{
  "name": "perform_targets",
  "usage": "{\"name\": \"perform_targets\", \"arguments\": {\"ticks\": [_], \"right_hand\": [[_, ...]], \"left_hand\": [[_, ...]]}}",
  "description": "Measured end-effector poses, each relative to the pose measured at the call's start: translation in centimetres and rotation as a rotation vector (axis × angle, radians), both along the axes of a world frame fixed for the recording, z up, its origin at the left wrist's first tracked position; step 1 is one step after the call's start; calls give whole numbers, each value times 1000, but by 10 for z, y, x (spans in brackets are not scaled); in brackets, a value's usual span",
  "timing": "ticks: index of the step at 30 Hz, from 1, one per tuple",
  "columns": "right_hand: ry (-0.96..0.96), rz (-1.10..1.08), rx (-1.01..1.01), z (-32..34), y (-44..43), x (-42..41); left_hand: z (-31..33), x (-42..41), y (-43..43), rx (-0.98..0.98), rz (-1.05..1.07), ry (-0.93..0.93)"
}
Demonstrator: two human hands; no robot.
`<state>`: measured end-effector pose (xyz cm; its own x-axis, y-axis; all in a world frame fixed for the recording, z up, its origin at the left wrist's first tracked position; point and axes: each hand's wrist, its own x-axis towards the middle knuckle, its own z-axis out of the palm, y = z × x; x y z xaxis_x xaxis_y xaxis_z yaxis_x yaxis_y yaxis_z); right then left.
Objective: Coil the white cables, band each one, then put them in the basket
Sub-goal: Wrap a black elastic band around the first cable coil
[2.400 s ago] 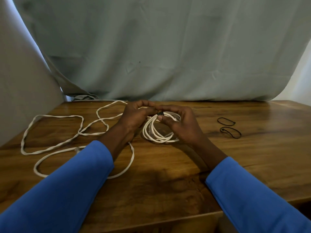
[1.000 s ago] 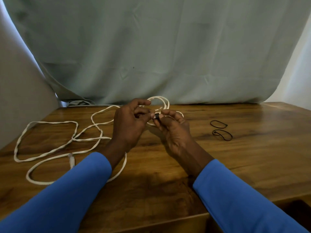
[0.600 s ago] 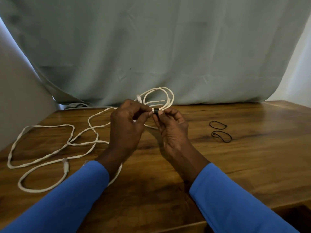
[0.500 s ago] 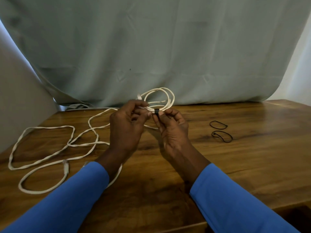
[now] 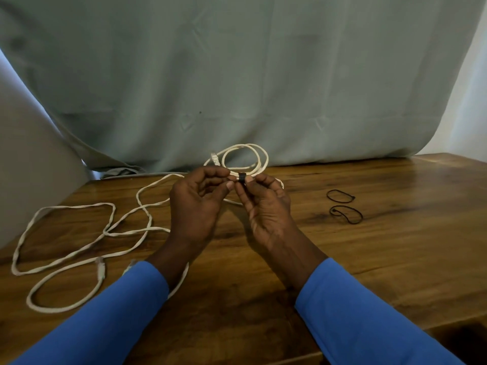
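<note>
A coiled white cable (image 5: 246, 156) stands upright above the wooden table (image 5: 382, 259), its loops rising behind my fingers. A black band (image 5: 242, 177) is wrapped round the coil's lower strands. My left hand (image 5: 196, 206) pinches the coil just left of the band. My right hand (image 5: 266, 204) pinches the coil at the band from the right. A second white cable (image 5: 79, 248) lies loose and uncoiled on the table's left side. No basket is in view.
Two spare black bands (image 5: 340, 196) (image 5: 346, 214) lie on the table to the right of my hands. A grey-green cloth (image 5: 250, 88) hangs behind the table's far edge. The table's front edge runs along the bottom right.
The coil was lifted off the table and tipped upright between my fingers. The black band now sits wrapped on its lower strands. The loose cable and spare bands lie as before.
</note>
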<state>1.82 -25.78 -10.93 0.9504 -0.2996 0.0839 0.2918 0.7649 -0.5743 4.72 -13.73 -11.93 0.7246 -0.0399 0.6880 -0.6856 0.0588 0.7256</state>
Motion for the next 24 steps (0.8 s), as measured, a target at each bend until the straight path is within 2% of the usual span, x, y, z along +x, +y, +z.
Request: {"name": "perform_targets", "arguments": {"ticks": [7,14,21,24], "right_hand": [[-18,-18,-15,1,-3,-4],[-27,-76,-69,-1,3,-3],[-4,-139,-157,-3,3,-6],[-6,-173,-181,-4,5,-6]], "left_hand": [[1,-5,-3,152,81,-87],[6,-11,-6,60,184,2],[1,-14,-5,228,216,-72],[3,-14,-6,215,228,-36]]}}
